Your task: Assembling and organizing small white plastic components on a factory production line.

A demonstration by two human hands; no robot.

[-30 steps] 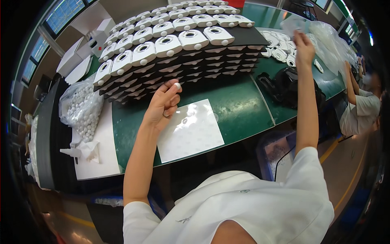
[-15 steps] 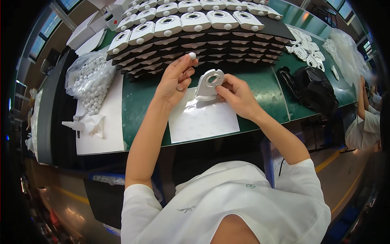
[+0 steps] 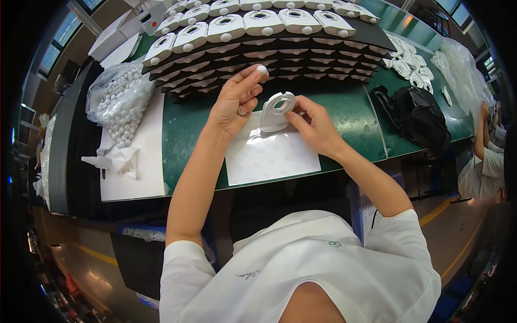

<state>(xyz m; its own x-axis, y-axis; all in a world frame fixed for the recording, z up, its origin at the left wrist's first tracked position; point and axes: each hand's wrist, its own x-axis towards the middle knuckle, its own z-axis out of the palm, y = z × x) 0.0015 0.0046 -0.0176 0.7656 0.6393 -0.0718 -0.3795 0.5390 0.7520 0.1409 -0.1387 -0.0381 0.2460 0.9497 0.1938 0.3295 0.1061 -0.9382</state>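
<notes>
Pinched between the thumb and fingertips of my left hand [image 3: 237, 99] is a small white ball [image 3: 262, 70], held up just in front of the stacked black trays. My right hand [image 3: 315, 124] grips a white plastic housing [image 3: 277, 112] by its right edge. This housing is flat, with a round hole near its rounded upper end, and is tilted upright. Beneath both hands lies a glossy white sheet [image 3: 272, 161] on the green table [image 3: 344, 118]. The ball and the housing are apart.
Black trays [image 3: 269, 46] are stacked at the back, bearing rows of white housings with balls. On the left sits a clear bag of white balls [image 3: 121, 105], with a white bottle [image 3: 99, 161] nearer. A black bag [image 3: 417, 118] and loose white parts [image 3: 414, 67] lie right. Another person's arm [image 3: 479, 132] shows far right.
My left hand has turned slightly and the ball has shifted a little to the right and up. My right hand keeps the housing in nearly the same place.
</notes>
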